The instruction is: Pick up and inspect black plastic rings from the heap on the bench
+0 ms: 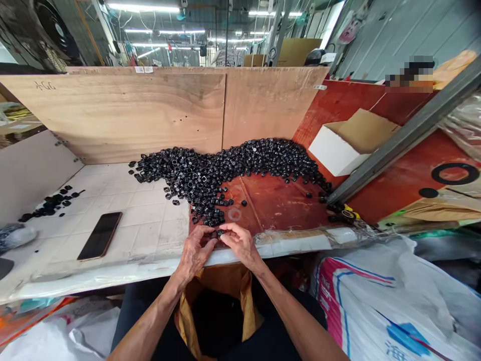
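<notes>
My left hand [196, 249] is at the front edge of the worktop, thumb and fingers pinched on a small black plastic part [214, 234]. Close beside it, my right hand [240, 244] has thumb and forefinger closed on another small black part [220, 232]. The two parts are near each other, partly covered by the fingers. Just beyond my fingertips begins a long heap of the same black parts [199, 173]; several look hollow, like short rings or caps. Below my hands, an open yellow-brown bag [248, 306] hangs between my legs, its inside dark.
A phone [100, 235] lies on the white left side. Behind it is a smaller black cluster [52, 204]. Wooden boards [150, 113] close off the back. A slanted metal post [406, 133] and a white carton [334, 150] stand right. Yellow-handled scissors [349, 213] lie near the post's foot.
</notes>
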### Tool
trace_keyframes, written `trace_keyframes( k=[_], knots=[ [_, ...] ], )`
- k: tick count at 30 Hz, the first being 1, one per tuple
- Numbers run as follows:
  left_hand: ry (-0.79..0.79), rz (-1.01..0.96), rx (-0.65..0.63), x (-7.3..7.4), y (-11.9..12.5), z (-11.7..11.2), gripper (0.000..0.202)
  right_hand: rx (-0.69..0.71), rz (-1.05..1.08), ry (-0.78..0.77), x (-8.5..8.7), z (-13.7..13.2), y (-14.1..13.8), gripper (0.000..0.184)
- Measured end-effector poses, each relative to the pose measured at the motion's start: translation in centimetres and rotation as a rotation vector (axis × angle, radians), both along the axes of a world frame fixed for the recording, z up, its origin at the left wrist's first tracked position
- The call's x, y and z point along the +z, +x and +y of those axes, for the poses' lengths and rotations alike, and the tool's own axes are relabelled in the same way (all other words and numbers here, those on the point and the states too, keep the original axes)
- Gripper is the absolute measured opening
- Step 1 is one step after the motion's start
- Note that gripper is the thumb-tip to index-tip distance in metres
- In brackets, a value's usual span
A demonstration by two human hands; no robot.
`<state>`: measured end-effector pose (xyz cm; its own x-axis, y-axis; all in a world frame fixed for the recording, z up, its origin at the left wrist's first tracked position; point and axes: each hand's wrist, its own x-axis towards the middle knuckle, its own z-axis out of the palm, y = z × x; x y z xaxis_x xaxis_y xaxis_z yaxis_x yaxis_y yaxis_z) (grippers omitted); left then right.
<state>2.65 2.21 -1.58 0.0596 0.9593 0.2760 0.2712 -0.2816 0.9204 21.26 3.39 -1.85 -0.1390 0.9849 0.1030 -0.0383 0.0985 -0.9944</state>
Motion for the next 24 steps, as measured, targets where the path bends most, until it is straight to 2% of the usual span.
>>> trace_keyframes(
  k=[4,9,15,19,24],
  knots=[
    [-0.14,-0.251,-0.049,0.8,-0.3,0.1,0.034,0.009,0.019,-0.001,0.3,-0.1,0.0,0.022],
    [-0.28,-0.346,-0.153,1.8,-0.3,0.1,0.031,0.005,0.005,0.094,0.3,-0.2,-0.6,0.019],
    [-0.281,-0.309,-0.156,1.6,-0.1,-0.1,0.031,0.002,-0.064,0.253,0.2,-0.4,-0.6,0.013],
    [-0.221,-0.286,-0.199,1.2,0.1,-0.2,0.03,-0.05,-0.159,0.259,0.0,-0.7,-0.7,0.022],
    [-0.171,-0.237,-0.182,1.0,0.3,-0.2,0.029,-0.021,-0.265,0.329,-0.2,-1.1,-0.7,0.02]
  ],
)
